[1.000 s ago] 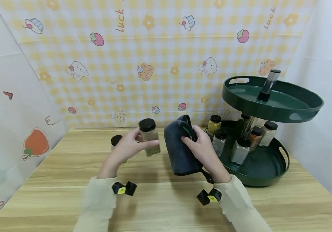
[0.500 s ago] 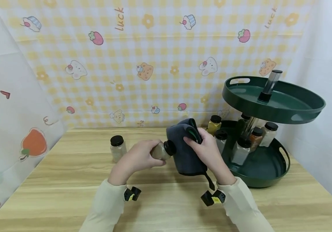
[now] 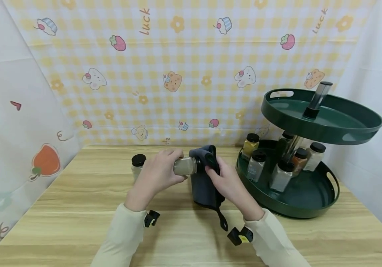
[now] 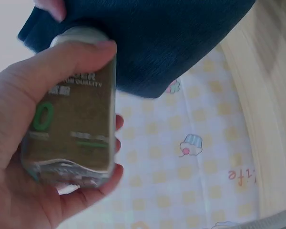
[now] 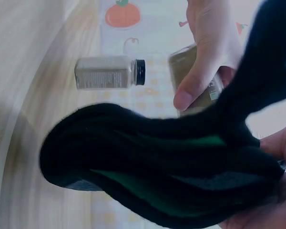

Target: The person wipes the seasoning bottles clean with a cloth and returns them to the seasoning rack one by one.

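The left hand (image 3: pixel 157 170) grips a spice jar (image 3: pixel 185 166), tipped sideways, its lid end against the dark cloth (image 3: pixel 204 189). The right hand (image 3: pixel 228 182) pinches the cloth's folds. Left of the cloth stands another jar (image 3: pixel 136 171); right of it, a green two-tier tray (image 3: pixel 305 196) bears several small jars (image 3: pixel 281 178) on its lower level.

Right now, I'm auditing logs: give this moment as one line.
left hand: grips tilted jar; right hand: holds cloth at jar's lid; second jar: on table

Checked yellow backdrop (image 3: pixel 197 55) — cartoon prints (image 3: pixel 172 82), wood-grain tabletop (image 3: pixel 74 211)
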Tool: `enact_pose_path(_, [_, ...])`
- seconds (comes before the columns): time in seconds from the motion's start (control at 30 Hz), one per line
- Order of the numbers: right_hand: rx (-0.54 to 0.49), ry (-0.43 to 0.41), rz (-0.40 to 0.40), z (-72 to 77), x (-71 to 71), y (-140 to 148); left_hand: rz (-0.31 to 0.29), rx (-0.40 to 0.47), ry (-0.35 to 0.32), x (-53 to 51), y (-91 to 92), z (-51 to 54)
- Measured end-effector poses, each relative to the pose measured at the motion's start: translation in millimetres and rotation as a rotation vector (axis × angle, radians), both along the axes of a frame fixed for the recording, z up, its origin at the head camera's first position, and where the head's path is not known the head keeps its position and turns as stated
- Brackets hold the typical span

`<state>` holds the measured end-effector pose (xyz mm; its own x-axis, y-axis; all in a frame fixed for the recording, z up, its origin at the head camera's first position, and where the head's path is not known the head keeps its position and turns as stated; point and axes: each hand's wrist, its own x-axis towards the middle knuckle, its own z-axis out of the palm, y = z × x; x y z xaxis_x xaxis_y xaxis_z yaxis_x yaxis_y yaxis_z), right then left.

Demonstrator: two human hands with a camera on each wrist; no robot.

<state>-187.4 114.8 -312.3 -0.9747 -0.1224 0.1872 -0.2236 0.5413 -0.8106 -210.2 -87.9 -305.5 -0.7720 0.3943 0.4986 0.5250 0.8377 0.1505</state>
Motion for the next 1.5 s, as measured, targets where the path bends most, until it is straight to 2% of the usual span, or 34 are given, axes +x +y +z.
enact_pose_path(0.07, [0.005,-0.014,-0.006,-0.8,-0.4,0,-0.035,0.004,0.036,-0.9,-1.3,0.1])
enact_pose_path(0.13, [0.011,-0.022,-0.012,-1.3,-0.6,0,-0.065,0.031,0.036,-2.2,-2.4,-0.2])
enact_pose_path(0.23, [0.020,-0.022,-0.022,-1.4,-0.8,0,-0.103,0.092,-0.021,-3.4,-3.9,-0.2])
enact_pose_path(0.43, [0.042,-0.019,-0.038,0.6,-0.1,-1,-0.139,0.211,-0.185,-5.0,-7.8,0.8])
enact_pose_path(0.57, [0.051,-0.027,-0.046,1.0,-0.2,-1,-0.148,0.258,-0.244,-5.4,-8.3,3.1])
enact_pose_path(0.93, [0.051,-0.039,-0.068,3.6,2.0,-2,-0.146,0.266,-0.256,-7.3,-6.7,0.1])
enact_pose_path(1.3, [-0.014,0.055,-0.108,21.5,17.3,1,-0.187,0.286,-0.292,-9.5,-3.1,-4.8])
enact_pose_path(1.4, [-0.013,0.055,-0.113,20.2,16.0,1,-0.183,0.299,-0.284,-9.2,-2.7,-4.5])
enact_pose_path(1.5, [0.003,0.015,-0.103,15.4,10.5,1,-0.176,0.337,-0.266,-7.7,-3.2,-2.4])
